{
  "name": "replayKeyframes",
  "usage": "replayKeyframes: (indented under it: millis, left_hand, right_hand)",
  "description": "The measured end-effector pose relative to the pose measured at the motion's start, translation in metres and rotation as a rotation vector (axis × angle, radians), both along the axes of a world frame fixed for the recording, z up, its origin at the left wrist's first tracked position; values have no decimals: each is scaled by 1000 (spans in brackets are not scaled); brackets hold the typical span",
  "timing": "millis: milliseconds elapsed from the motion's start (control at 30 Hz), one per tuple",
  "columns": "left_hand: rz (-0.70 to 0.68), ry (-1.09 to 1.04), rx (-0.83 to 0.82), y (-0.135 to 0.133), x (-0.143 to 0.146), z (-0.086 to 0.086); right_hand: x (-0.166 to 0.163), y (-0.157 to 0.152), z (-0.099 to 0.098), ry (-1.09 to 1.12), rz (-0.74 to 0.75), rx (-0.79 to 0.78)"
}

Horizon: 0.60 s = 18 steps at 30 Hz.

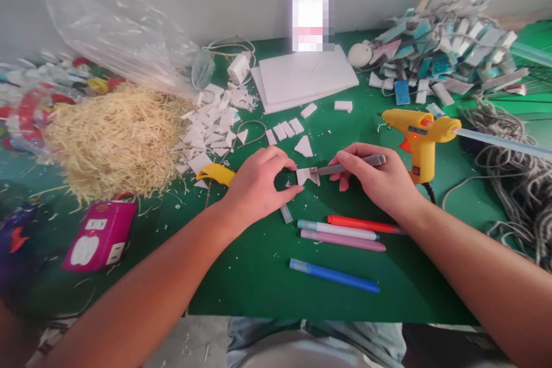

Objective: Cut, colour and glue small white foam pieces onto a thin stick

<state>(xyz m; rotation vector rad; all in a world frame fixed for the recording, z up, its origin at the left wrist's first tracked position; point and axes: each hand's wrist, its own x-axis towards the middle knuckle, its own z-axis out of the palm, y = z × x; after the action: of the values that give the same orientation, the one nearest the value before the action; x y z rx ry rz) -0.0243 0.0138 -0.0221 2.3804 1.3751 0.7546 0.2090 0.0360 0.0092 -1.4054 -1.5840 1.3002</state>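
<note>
A small white foam piece (pixel 304 176) with a notched edge lies on the green table, its right end greyish. My left hand (pixel 263 184) steadies its left side, thumb and index finger at the corners. In my right hand (pixel 375 178) is a grey marker (pixel 351 165), its tip at the piece's right end. A translucent cap (pixel 286 214) lies below my left fingers. Just above are a jagged foam scrap (pixel 304 146) and several small white foam rectangles (pixel 282 130). Red (pixel 362 223), white (pixel 340 230), pink (pixel 342 240) and blue markers (pixel 334 275) lie nearer me.
A yellow glue gun (pixel 420 132) stands right of my right hand, beside grey cord (pixel 509 178). Left are straw-like shreds (pixel 116 138), foam scraps (pixel 211 126), a yellow-handled tool (pixel 215 173) and a magenta power adapter (pixel 101 236). White sheets (pixel 308 80) lie behind.
</note>
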Motion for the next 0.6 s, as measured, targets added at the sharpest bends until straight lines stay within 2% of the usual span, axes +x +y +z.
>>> replayKeyframes:
  millis: [600]
  left_hand:
    - [5,-5,-36,0,0,2]
  right_hand:
    - [0,-2,-1,12,6,-20]
